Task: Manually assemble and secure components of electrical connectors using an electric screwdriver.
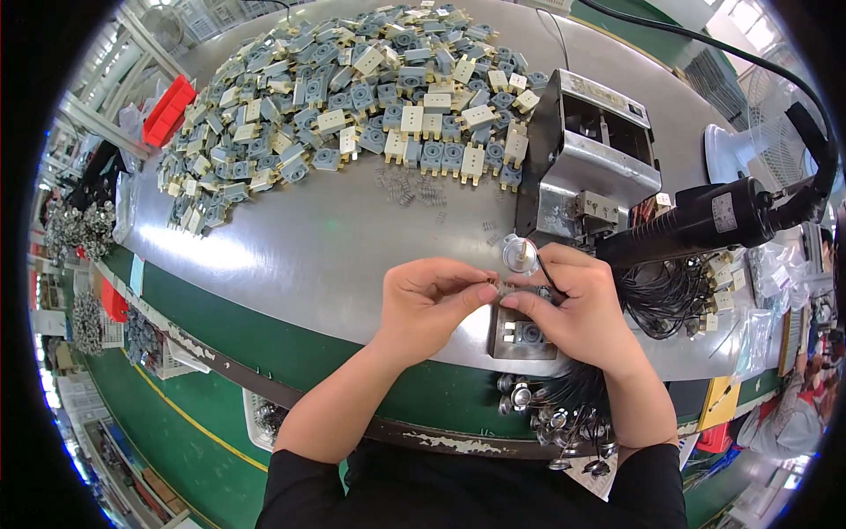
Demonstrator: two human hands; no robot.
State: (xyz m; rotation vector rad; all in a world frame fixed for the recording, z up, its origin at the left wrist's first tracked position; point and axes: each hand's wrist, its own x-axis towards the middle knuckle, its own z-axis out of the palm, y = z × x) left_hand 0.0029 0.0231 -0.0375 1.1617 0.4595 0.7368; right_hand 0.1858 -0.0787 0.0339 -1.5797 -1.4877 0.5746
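Observation:
Above a small metal fixture block point(499, 339) my two hands meet at the fingertips. My left hand point(427, 309) is closed in a pinch, thumb against forefinger, on something tiny that I cannot make out. Closed too, my right hand point(577, 304) has a round silvery metal part with a black wire point(520, 254) between its fingers, and its thumb reaches toward the left fingertips. In the fixture lies a grey plastic housing point(530, 333), partly under the right hand. Small coil springs point(414, 188) lie scattered on the metal table beyond my hands.
A large heap of grey and cream plastic housings point(352, 97) covers the far table. At right stand a metal box-shaped machine point(604, 132) and a black electric screwdriver point(696, 225). Black-wired round metal parts point(555, 414) hang at the table's near edge. A red bin point(169, 110) is at far left.

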